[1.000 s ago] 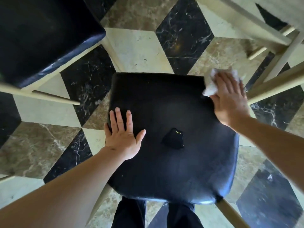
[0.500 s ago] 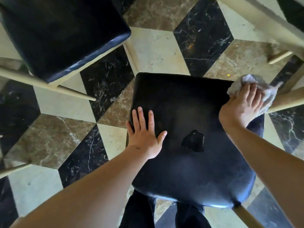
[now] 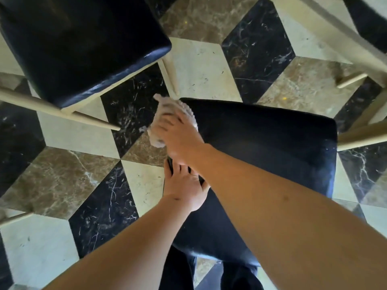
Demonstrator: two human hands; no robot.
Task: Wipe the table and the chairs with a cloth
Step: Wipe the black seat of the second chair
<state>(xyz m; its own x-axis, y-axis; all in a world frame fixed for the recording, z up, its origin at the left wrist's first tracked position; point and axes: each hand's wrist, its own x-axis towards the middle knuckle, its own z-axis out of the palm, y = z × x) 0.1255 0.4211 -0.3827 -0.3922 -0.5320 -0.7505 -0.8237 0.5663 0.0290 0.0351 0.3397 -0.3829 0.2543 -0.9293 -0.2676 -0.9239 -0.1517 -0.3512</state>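
Right hand crossed over, fingers curled round the crumpled cloth, pressing it on the far left corner of the dark chair seat. Just below, left hand spread flat on the seat edge, steadying. Wiping the seat, probably; next likely a stroke back across. Second chair beyond, up left.

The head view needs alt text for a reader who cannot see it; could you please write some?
Seen from above, a right hand presses a white cloth on a black chair seat's far left corner, its arm crossing over the left hand resting on the seat's left edge. A second chair stands nearby on a checkered floor.
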